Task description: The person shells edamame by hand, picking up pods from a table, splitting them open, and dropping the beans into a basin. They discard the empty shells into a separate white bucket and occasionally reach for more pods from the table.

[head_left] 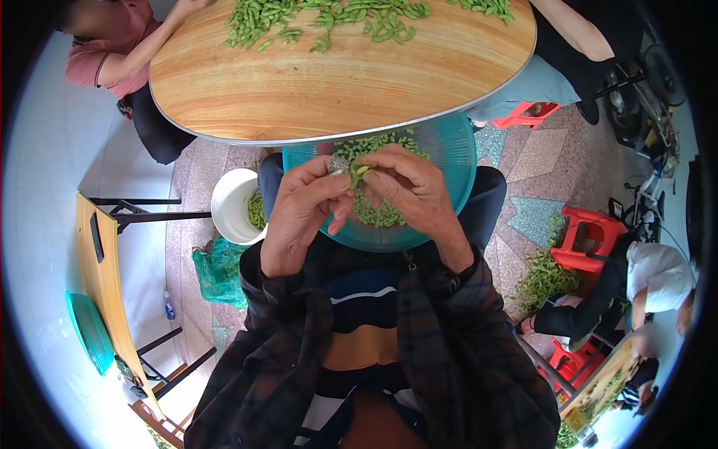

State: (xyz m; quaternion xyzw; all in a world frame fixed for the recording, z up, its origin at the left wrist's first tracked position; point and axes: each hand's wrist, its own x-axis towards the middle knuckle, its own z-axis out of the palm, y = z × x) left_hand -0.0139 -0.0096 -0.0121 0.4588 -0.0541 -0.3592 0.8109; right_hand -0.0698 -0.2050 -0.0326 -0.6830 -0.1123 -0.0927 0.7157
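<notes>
A green soybean pod (pixel 360 173), split partly open, is pinched between the fingertips of my two hands. My right hand (pixel 419 191) grips it from the right with thumb and forefinger. My left hand (pixel 308 202) closes on its left end, with a grey, rough-looking cover (pixel 339 164) near the fingertips. Beneath both hands, on my lap, sits a teal plastic basin (pixel 454 217). Shelled green soybeans (pixel 380 215) lie in it, partly hidden by my fingers.
A wooden table (pixel 314 90) with heaped soybean pods (pixel 262 16) stands ahead, its edge over the basin. Left are a white bucket (pixel 228 194) and green mesh bag (pixel 218 273). Co-workers sit around; red stools (pixel 583 239) and plant scraps (pixel 546 280) are at right.
</notes>
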